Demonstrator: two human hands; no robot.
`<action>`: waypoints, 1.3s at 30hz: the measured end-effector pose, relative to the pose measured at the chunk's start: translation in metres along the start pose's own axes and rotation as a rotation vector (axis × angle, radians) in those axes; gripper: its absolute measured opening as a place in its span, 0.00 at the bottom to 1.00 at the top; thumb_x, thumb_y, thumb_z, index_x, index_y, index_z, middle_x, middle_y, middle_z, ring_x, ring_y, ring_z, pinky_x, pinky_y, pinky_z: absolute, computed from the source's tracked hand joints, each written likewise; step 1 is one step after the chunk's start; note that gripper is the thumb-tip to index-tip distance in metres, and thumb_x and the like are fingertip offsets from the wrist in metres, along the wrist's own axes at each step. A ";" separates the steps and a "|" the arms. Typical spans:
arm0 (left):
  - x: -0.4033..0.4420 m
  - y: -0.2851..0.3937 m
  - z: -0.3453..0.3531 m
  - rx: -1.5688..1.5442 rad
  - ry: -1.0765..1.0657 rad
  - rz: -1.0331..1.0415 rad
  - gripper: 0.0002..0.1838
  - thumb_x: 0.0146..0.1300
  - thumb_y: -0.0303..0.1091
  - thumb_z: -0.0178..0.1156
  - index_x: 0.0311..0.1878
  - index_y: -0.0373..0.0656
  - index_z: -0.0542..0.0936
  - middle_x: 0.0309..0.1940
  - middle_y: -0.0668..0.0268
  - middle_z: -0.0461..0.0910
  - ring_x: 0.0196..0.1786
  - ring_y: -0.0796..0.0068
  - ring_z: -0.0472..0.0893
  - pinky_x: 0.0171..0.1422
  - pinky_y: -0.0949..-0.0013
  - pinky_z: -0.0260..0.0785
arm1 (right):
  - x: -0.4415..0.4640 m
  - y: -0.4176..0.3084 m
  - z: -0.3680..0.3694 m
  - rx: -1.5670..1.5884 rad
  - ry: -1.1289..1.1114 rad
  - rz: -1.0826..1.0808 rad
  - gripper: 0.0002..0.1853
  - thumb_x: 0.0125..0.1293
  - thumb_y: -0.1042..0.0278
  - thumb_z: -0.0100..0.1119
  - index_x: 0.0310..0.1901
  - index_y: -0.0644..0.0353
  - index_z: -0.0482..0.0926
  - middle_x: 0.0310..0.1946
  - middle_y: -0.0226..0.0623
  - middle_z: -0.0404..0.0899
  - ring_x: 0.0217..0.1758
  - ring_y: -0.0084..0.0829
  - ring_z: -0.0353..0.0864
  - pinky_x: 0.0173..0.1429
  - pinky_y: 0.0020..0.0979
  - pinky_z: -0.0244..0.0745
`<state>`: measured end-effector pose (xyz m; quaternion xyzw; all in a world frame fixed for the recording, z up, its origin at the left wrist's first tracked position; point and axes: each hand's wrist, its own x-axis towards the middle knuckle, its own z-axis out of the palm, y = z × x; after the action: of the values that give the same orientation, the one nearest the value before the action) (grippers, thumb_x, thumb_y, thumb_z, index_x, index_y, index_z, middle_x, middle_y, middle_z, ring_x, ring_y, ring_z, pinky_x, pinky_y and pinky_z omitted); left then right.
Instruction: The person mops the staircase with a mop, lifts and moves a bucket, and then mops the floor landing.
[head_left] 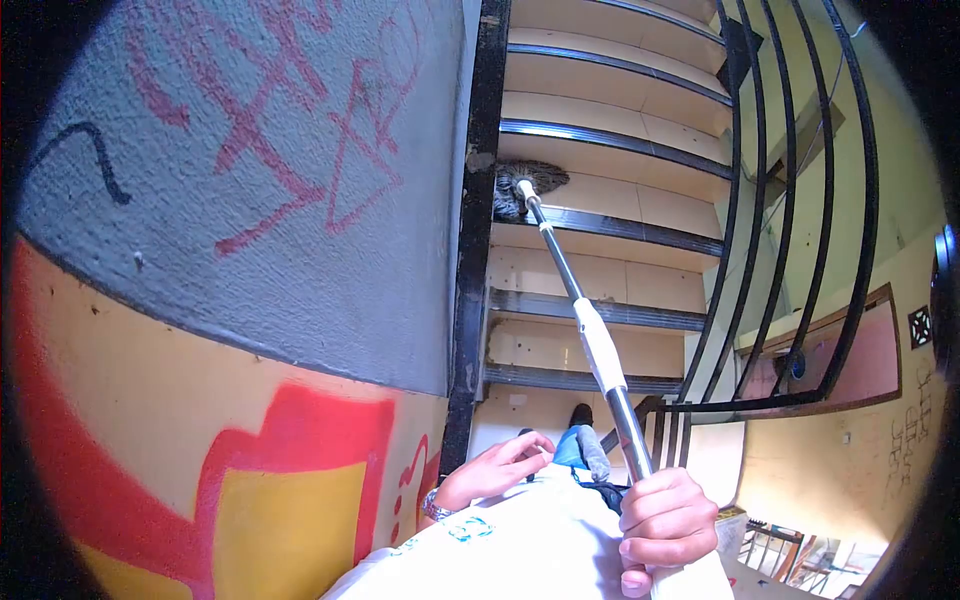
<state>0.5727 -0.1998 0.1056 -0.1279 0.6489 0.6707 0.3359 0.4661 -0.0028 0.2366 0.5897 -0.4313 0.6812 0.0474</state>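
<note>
My right hand is wrapped around the upper part of a mop with a metal and white pole. The pole slants up and to the left across the stairs. Its grey, stringy mop head rests on a tan stair tread, close to the wall side. My left hand hovers in front of my white shirt, apart from the pole. Its fingers are loosely bent and spread, holding nothing. A bracelet or watch circles the left wrist.
Stairs with dark metal nosings rise ahead. A black railing runs along the right, with a lower area beyond it. On the left stands a graffiti-covered wall, edged by a black stringer. My shoe shows below.
</note>
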 end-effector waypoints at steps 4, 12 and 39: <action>0.000 -0.001 0.000 0.004 -0.006 0.003 0.18 0.75 0.42 0.53 0.59 0.40 0.74 0.50 0.62 0.79 0.56 0.72 0.76 0.65 0.68 0.66 | -0.001 0.001 0.000 0.001 0.004 0.008 0.10 0.60 0.69 0.66 0.29 0.67 0.78 0.12 0.30 0.73 0.12 0.25 0.71 0.18 0.27 0.70; 0.001 -0.004 0.002 0.038 0.033 0.065 0.20 0.75 0.47 0.52 0.58 0.41 0.74 0.45 0.58 0.81 0.49 0.70 0.79 0.56 0.66 0.70 | -0.004 0.000 0.000 -0.006 0.012 0.023 0.10 0.60 0.69 0.66 0.29 0.67 0.78 0.12 0.30 0.73 0.12 0.26 0.72 0.18 0.27 0.70; 0.021 -0.037 -0.007 -0.102 -0.094 0.073 0.19 0.77 0.41 0.51 0.60 0.35 0.72 0.46 0.60 0.79 0.51 0.71 0.80 0.59 0.68 0.71 | 0.026 -0.010 -0.002 -0.139 -0.106 0.027 0.12 0.61 0.71 0.64 0.27 0.72 0.77 0.15 0.37 0.70 0.14 0.33 0.69 0.20 0.34 0.62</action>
<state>0.5785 -0.2031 0.0630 -0.0897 0.6015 0.7200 0.3342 0.4622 -0.0067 0.2640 0.6144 -0.4874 0.6179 0.0560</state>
